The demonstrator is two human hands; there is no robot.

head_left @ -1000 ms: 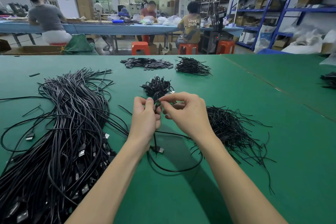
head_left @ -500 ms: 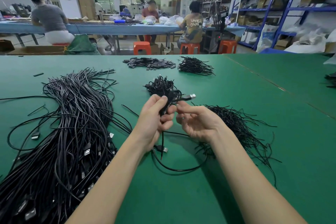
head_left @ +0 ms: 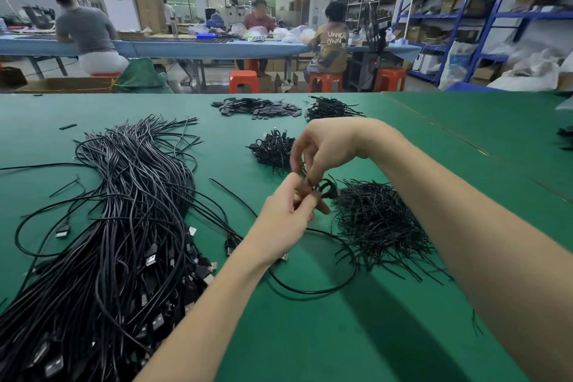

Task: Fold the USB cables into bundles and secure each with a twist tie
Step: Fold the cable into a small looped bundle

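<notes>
My left hand [head_left: 290, 211] pinches the folded part of the USB cable [head_left: 325, 187], fingers curled round it so the loops cannot spring apart, while my right hand [head_left: 322, 149] comes down from above, thumb and forefinger closed on the same small black coil to lay the next turn. I judge I am midway through folding this one; no tie is on it yet. The rest of the cable trails from my left hand in a slack round loop [head_left: 313, 285] on the bench [head_left: 310, 344], thin, smooth and rubbery. Just right of the coil lies the heap of twist ties [head_left: 381, 223], short, stiff, wiry black strands, kept close so I can reach one without letting go. Beyond the coil sits the pile of finished bundles [head_left: 273, 147], tight and knotty. Well left of it sprawls the big mass of loose cables [head_left: 124, 226], long glossy strands with boxy plugs at the near end. The bench surface is flat green matting.
</notes>
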